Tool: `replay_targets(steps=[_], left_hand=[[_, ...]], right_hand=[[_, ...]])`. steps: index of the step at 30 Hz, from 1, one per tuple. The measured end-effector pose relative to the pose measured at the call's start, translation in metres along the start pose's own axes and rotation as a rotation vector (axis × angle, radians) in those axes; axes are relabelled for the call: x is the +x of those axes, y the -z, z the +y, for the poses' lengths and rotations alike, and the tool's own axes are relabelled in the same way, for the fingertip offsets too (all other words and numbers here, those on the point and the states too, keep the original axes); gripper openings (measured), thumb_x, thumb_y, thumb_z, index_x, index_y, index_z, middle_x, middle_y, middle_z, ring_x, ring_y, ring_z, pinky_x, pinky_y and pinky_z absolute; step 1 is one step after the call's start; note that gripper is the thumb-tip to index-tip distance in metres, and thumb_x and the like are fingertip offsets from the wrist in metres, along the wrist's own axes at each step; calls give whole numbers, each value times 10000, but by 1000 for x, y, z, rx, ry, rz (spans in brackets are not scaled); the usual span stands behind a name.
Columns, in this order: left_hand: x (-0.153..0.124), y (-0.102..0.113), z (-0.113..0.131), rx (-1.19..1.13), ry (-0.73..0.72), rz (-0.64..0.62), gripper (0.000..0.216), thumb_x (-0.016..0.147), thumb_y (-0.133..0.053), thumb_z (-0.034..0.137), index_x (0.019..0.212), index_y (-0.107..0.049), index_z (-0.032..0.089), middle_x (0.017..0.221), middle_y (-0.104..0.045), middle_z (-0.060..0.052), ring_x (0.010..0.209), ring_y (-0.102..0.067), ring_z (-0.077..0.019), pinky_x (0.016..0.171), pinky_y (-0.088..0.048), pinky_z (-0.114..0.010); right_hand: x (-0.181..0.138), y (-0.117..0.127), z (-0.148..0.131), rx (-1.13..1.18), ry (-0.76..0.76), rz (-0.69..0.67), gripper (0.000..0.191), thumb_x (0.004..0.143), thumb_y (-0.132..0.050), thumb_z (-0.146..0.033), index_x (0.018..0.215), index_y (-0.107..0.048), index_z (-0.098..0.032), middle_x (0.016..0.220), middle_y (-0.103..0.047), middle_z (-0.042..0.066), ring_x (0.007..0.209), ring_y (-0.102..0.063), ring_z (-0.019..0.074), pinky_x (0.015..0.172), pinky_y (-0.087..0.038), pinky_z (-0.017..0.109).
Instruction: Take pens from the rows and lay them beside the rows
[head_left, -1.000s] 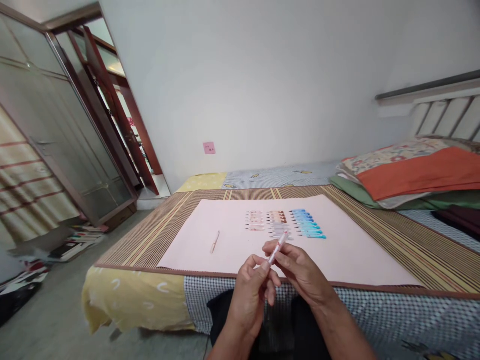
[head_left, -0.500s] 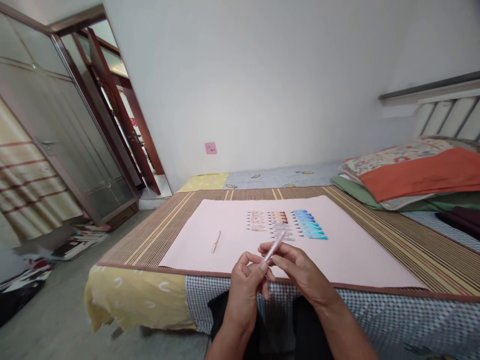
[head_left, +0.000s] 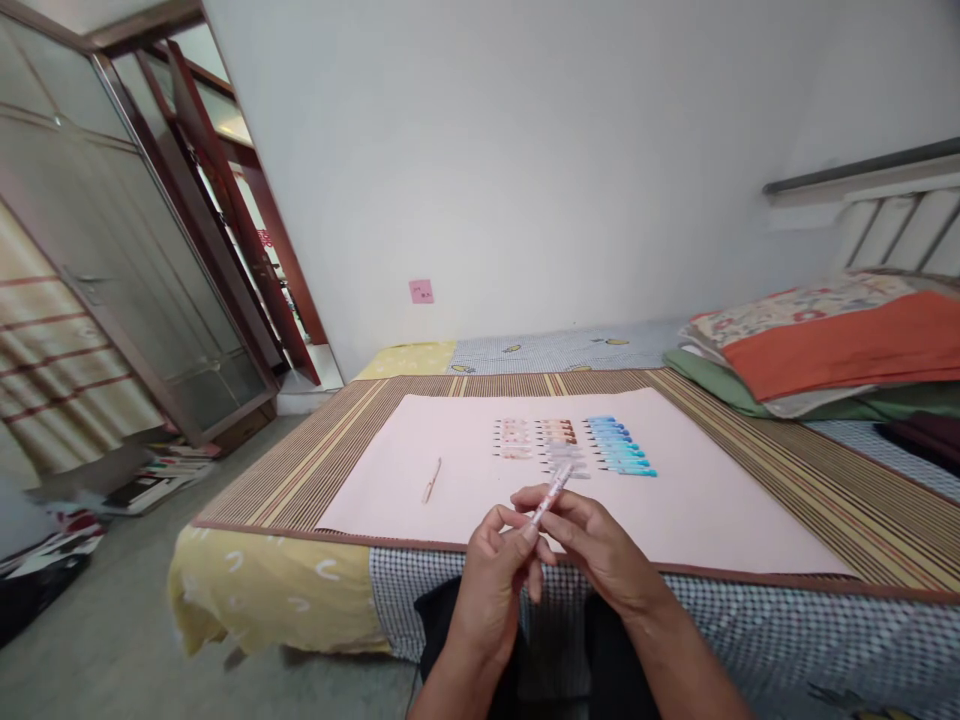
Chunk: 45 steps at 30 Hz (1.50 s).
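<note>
Soft, even, somewhat dim indoor light, seen from where I stand: the white wall (head_left: pixel 510 180) is palest across its middle and greys toward the upper right; brighter patches show around the dark red door (head_left: pixel 193 105). Shadows are faint on the pink sheet (head_left: pixel 375 450), deep beneath the bed (head_left: pixel 270 590). Wide-angle distortion tilts the glass door (head_left: pixel 187 290) at the left and stretches the headboard (head_left: pixel 892 230) at the right; floor clutter (head_left: pixel 52 580) looks smeared. The hands (head_left: pixel 604 545) are fairly clear; print on their pen (head_left: pixel 551 495) is too soft to read
</note>
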<state>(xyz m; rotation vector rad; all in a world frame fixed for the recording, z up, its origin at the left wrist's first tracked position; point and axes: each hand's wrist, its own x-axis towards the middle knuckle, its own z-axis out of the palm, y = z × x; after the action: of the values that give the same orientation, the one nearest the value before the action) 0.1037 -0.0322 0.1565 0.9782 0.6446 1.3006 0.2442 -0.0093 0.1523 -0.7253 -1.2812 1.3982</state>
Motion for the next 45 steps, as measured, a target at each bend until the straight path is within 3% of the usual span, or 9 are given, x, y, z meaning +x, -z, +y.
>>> replay_targets(steps=[2,6,9,12,17,23,32,40,45], left_hand=[[0,1,0,-36,26,-8,361,817,-782,411,809,-522,161,634,-662,7,381,-397,-18,422,-242,-164],[1,1,-4,2,5,-5,384,794,-805,427,839,-519,176,646,-692,-7,389,-424,-36,422,-279,-166],[0,-1,-6,71,-30,14,405,780,-819,445,843,-509,191,636,-704,-18,422,-472,-66,419,-311,-164],[-1,-2,-4,73,-29,7,397,786,-814,442,827,-513,187,634,-703,-24,422,-476,-67,413,-305,-165],[-1,-1,-1,-38,38,-29,380,807,-790,435,812,-511,177,633,-679,-8,375,-410,-32,403,-253,-164],[0,0,-6,47,-26,-18,375,816,-780,452,840,-514,189,636,-686,-12,404,-444,-60,411,-288,-168],[-13,-1,-12,562,-315,244,224,860,-747,394,830,-631,205,768,-686,-31,701,-613,-168,669,-458,-267],[-5,11,-8,61,138,-87,482,901,-619,577,901,-708,104,636,-687,-78,479,-506,-106,526,-377,-228],[-5,16,-6,68,97,-37,339,810,-788,447,788,-693,123,689,-711,-63,539,-516,-89,591,-390,-218]], right_hand=[[1,1,2,-6,27,16,357,819,-770,-496,1019,-756,-201,1074,-715,82,1004,-640,238,836,-515,337],[4,-6,7,118,19,43,305,775,-820,-452,856,-706,-182,780,-627,-13,589,-532,100,571,-462,246],[4,-11,9,201,-28,23,320,766,-826,-451,813,-649,-189,630,-508,-67,466,-397,61,449,-363,208],[2,-9,8,188,-39,-13,341,783,-798,-494,904,-672,-201,672,-552,-46,505,-438,86,482,-423,233],[2,0,6,44,36,-9,298,820,-779,-448,959,-744,-187,958,-674,50,803,-602,161,797,-530,318],[3,-4,7,158,-4,2,312,752,-836,-440,862,-681,-193,741,-576,-32,488,-422,73,462,-390,236],[0,-17,4,171,-8,107,377,712,-853,-481,779,-621,-192,741,-513,-38,647,-486,121,601,-454,267],[1,-4,5,-7,101,144,313,801,-791,-462,766,-635,-193,777,-557,-14,708,-498,135,696,-445,279],[0,-4,2,-41,124,130,302,791,-796,-460,758,-641,-202,793,-580,-1,746,-520,157,703,-460,287]])
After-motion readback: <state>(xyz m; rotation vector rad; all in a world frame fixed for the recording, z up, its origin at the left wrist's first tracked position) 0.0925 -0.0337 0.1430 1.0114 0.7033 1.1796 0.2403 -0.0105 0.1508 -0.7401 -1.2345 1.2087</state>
